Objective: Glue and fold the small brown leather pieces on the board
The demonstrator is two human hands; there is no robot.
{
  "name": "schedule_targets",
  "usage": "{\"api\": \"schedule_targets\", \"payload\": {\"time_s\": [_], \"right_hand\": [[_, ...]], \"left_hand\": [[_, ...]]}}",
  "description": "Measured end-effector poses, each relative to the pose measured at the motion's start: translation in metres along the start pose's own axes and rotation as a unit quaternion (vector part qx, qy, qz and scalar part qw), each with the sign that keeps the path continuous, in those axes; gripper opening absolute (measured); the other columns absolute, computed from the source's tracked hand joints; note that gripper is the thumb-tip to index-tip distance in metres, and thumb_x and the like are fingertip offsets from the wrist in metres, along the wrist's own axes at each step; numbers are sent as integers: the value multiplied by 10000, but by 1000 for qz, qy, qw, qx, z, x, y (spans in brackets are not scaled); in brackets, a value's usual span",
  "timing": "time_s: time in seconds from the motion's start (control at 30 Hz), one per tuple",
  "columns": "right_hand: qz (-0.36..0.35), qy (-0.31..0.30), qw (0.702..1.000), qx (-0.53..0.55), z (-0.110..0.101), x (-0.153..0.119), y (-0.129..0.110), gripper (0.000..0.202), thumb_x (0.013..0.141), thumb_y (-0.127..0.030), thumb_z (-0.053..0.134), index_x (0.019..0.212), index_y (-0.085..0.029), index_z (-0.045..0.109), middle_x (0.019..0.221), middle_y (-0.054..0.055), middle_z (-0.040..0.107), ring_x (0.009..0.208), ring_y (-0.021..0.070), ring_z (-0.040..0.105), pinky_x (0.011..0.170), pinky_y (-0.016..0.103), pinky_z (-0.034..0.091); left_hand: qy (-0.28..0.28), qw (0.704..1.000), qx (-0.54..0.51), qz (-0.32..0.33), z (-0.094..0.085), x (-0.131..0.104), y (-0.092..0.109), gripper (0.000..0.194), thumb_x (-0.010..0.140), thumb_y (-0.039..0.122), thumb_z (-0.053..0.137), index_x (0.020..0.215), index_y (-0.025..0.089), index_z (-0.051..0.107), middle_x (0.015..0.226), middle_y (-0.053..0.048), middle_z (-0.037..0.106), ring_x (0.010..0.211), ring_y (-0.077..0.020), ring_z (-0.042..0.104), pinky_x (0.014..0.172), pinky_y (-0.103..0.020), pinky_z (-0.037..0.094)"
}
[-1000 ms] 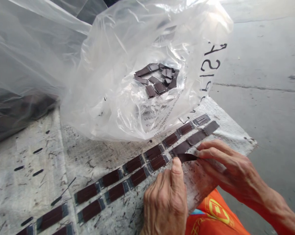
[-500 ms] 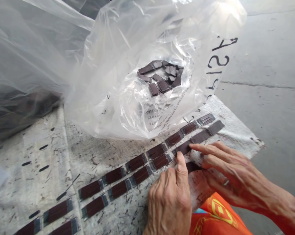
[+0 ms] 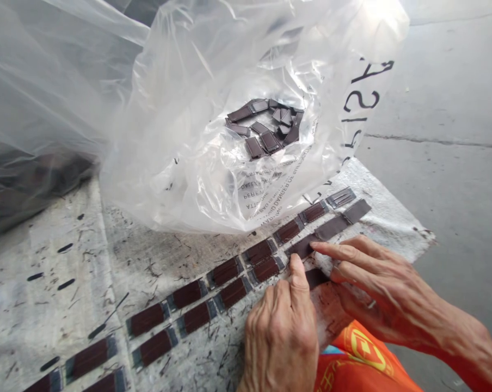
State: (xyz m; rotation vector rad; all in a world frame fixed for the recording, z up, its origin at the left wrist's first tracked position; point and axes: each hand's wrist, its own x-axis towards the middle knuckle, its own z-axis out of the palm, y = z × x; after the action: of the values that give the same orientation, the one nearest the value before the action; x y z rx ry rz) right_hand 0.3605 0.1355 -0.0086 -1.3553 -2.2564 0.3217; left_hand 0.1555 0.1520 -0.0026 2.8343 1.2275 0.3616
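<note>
L hand [image 3: 281,332] has one digit at the near end of a flat dk strip [image 3: 331,228] on the worktop [image 3: 397,223], other fingers curled, can't tell if gripping. R hand [image 3: 376,277] has a fingertip on same strip, holding a loose dk pc [image 3: 316,277] underneath. Rows of brown pcs [image 3: 233,292] alongside; clear bag [image 3: 176,130] w/ more behind.

Stained pale surface [image 3: 135,256], perhaps cloth-covered, beneath two rows of dark pieces [image 3: 233,293] and a plastic bag [image 3: 180,158]
</note>
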Motion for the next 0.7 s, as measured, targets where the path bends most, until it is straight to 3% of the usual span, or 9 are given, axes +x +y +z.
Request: {"api": "schedule_targets", "payload": {"time_s": [0.33, 0.5, 0.7], "right_hand": [[11, -27, 1000, -1, -2, 1, -1, 137, 874, -115, 467, 844, -225, 542, 1287, 128, 642, 911, 240, 611, 710, 399, 528], [-3, -9, 1000, -10, -2, 1, 0, 151, 858, -108, 462, 821, -221, 554, 1274, 106, 658, 888, 236, 612, 687, 384, 523], [6, -12, 1000, -2, -3, 1, -2, 137, 862, -119, 480, 841, -213, 576, 1227, 124, 673, 886, 232, 625, 687, 368, 526]], "left_hand": [[24, 1000, 3, -14, 0, 1, 2, 452, 888, 42, 512, 1335, 0, 459, 731, -20, 632, 612, -136, 627, 506, -248, 462], [4, 1000, -12, -23, -4, 2, 4, 532, 895, 59, 503, 1415, 50, 389, 730, 3, 615, 602, -141, 624, 521, -268, 474], [-7, 1000, 7, -24, -3, 3, 5, 522, 875, 41, 533, 1386, 35, 422, 745, -3, 629, 627, -140, 635, 514, -257, 466]]}}
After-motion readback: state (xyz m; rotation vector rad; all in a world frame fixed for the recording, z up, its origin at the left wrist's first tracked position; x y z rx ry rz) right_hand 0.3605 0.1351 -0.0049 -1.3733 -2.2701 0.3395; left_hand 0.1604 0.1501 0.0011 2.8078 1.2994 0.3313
